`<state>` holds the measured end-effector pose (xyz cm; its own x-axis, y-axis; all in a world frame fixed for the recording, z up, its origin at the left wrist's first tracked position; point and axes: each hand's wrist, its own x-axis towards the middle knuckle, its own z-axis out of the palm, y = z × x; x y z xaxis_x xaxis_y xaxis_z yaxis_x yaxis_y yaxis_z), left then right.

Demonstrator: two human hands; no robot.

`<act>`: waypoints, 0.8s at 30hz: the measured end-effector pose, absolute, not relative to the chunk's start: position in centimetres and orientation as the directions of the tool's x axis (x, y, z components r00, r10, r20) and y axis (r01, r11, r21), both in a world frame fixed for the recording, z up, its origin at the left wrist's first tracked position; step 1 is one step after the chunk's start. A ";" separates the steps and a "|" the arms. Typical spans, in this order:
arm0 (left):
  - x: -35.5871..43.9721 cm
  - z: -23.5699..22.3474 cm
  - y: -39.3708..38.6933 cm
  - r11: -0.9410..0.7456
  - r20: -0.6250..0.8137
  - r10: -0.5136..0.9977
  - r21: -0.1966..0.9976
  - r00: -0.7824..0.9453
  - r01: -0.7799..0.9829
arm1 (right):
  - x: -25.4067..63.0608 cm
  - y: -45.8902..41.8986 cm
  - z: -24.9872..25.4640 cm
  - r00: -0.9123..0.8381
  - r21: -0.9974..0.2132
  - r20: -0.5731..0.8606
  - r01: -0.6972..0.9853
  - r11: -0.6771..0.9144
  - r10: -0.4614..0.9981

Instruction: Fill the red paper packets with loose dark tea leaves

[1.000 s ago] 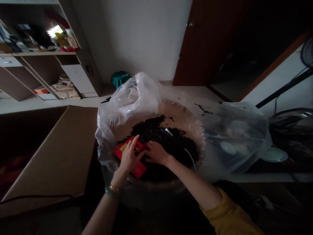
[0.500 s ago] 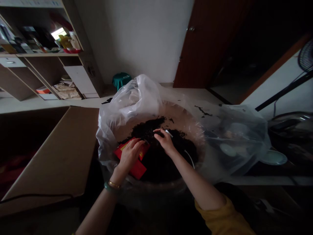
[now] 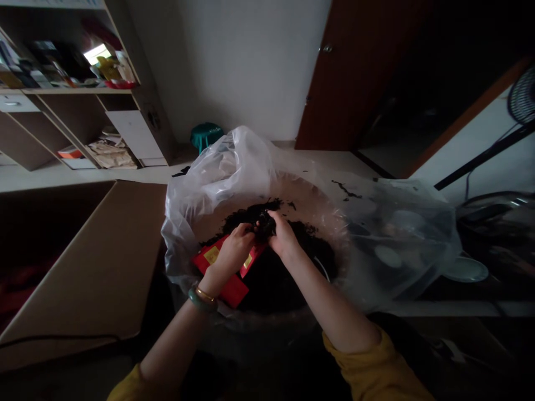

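Observation:
A large round basket (image 3: 340,228) lined with clear plastic holds a heap of dark, loose, leaf-like material (image 3: 271,284). My left hand (image 3: 234,250) is closed on a small red packet (image 3: 249,262) with a yellow patch, held above the heap. My right hand (image 3: 283,233) curls round a clump of the dark leaf-like material (image 3: 265,224) at the packet's upper end, touching or almost touching my left fingers. More red packets (image 3: 236,291) lie under and beside my left hand, on the heap's left side. Whether any material is inside the held packet is hidden.
An open cardboard box (image 3: 96,250) stands at the left with red things inside. Clear plastic bags (image 3: 401,239) lie at the right, near a fan (image 3: 522,97). Behind are a shelf unit (image 3: 121,133), a green stool (image 3: 205,135) and a brown door (image 3: 321,100).
My right hand has gathered a dark clump and turned toward my left hand. My left hand has moved right and up with the red packet, so both hands now meet.

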<state>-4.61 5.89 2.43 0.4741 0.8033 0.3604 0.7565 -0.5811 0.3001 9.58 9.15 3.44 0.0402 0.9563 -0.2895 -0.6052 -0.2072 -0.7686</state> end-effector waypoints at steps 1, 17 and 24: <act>-4.8 2.6 5.9 -0.587 0.354 0.802 0.320 0.481 0.744 | 9.4 9.0 3.4 0.047 -0.776 -0.290 -0.597 -0.206 0.956; -6.5 3.8 6.2 -0.552 0.379 0.825 0.382 0.419 0.741 | 10.6 7.9 3.6 -0.207 -0.970 -0.015 0.239 0.036 0.978; -5.7 3.1 6.0 -0.589 0.389 0.805 0.427 0.449 0.686 | 12.8 10.0 5.2 -0.404 -0.832 -0.099 0.535 0.147 0.910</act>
